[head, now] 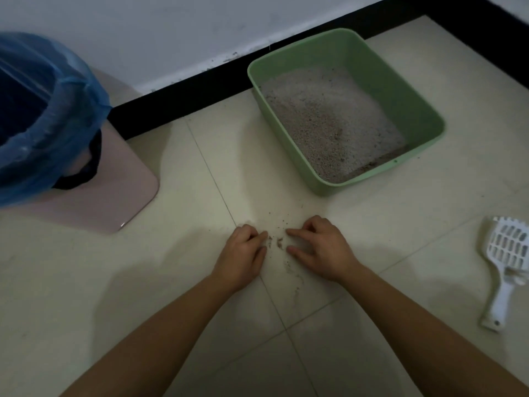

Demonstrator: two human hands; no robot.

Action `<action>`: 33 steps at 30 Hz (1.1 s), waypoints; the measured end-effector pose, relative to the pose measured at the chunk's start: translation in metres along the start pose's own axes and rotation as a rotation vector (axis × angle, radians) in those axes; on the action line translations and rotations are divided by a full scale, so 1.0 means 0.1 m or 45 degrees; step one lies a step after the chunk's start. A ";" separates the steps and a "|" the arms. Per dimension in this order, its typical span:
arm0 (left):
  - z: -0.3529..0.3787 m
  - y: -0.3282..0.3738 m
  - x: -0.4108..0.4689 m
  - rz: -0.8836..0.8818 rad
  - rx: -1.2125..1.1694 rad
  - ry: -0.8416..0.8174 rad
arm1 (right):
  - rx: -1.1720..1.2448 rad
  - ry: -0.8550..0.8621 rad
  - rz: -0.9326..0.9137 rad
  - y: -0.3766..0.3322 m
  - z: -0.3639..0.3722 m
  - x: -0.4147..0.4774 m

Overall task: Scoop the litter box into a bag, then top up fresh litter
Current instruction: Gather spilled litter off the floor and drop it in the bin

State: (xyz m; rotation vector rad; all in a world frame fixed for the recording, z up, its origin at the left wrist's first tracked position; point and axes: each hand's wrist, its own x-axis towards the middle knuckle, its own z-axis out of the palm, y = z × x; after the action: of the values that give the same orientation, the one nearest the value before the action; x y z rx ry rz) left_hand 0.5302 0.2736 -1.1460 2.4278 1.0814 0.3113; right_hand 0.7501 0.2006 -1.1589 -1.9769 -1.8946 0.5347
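The person crouches on the floor (171, 282) with the left hand (243, 256) and right hand (320, 250) half curled, holding nothing, fingertips gathering spilled litter crumbs (279, 241) between them. The green litter box (423, 110) stands at one o'clock, its grey litter (329, 118) sloped and thin. I judge scooping nearly finished; the scoop (506, 262) lies at three o'clock, the blue bag (48, 110) at ten. Topping up remains.

Both hands rest on the floor (372, 224), the left hand (243, 256) and right hand (322, 249) either side of a scatter of spilled litter (279, 242). Beyond the right hand sits the litter box (412, 90) holding litter (329, 116). Far left stands the bag (43, 110), on a mat (108, 196). Well right of the hands lies the scoop (506, 262).
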 end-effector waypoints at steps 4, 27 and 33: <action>0.02 -0.03 -0.02 -0.005 -0.027 0.078 | -0.023 -0.011 -0.023 -0.11 0.06 0.05; 0.26 0.07 -0.11 -0.092 0.204 0.092 | 0.137 0.239 0.085 0.11 0.07 -0.01; 0.34 0.15 -0.03 -0.137 0.087 0.229 | 0.117 0.265 0.081 0.19 0.02 -0.07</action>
State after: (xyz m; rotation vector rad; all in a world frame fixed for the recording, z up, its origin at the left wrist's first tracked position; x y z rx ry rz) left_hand 0.5511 0.2520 -1.1683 2.4268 1.3147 0.4711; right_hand 0.7652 0.1928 -1.1693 -1.9567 -1.6578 0.4074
